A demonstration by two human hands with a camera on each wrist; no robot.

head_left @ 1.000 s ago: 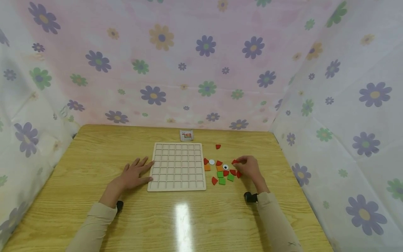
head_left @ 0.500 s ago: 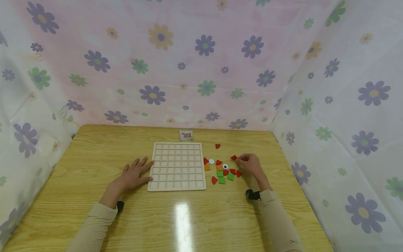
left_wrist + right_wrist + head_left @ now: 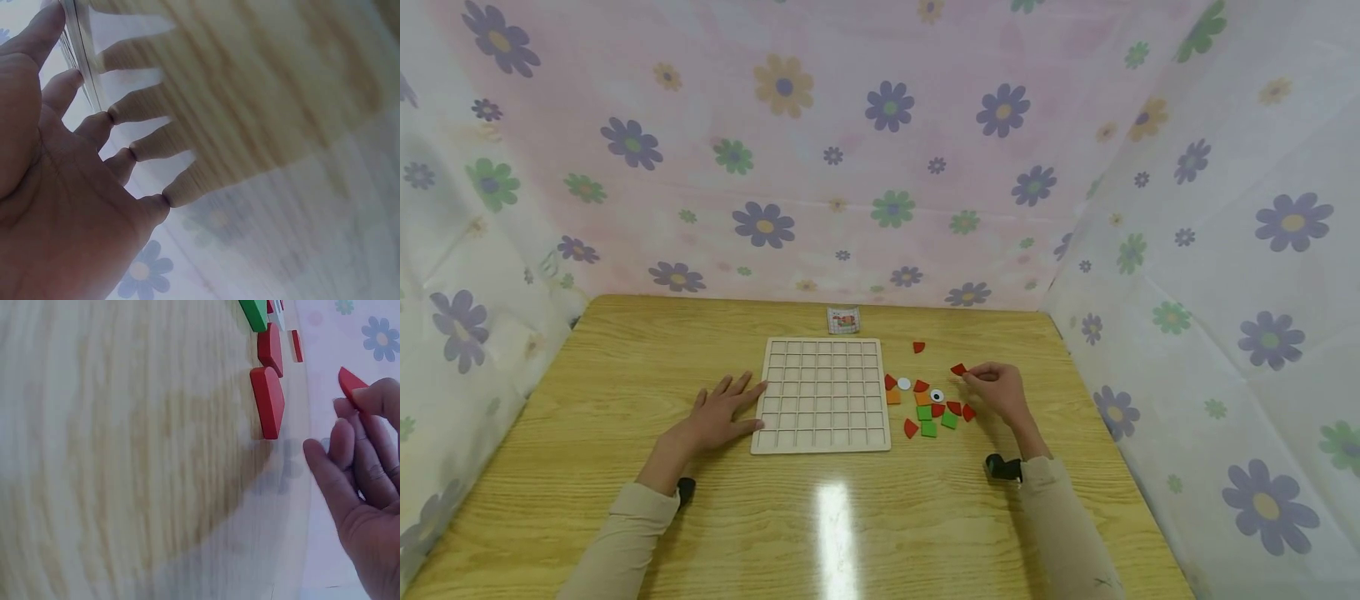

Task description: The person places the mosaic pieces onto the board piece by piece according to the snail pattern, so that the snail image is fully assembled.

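Note:
My right hand (image 3: 1000, 390) pinches a red quarter-circle tile (image 3: 958, 369) between thumb and fingertips, above the right side of the loose pieces. The right wrist view shows that red tile (image 3: 351, 384) raised off the table, with the other fingers loosely bent below it. My left hand (image 3: 718, 414) lies with fingers spread on the table, its fingertips at the left edge of the wooden grid board (image 3: 822, 396). In the left wrist view the left hand (image 3: 75, 169) touches the tabletop with its fingertips, beside the board's edge (image 3: 80, 50).
Right of the board lie several red quarter-circle tiles (image 3: 911, 428), green squares (image 3: 928, 429), orange squares (image 3: 892, 398), a white disc (image 3: 904, 384) and an eye disc (image 3: 937, 396). One red tile (image 3: 919, 347) lies farther back. A small picture card (image 3: 843, 321) sits behind the board.
My right hand has lifted the red tile from the pile and moved it slightly away from me. The left hand has stayed at the board's edge.

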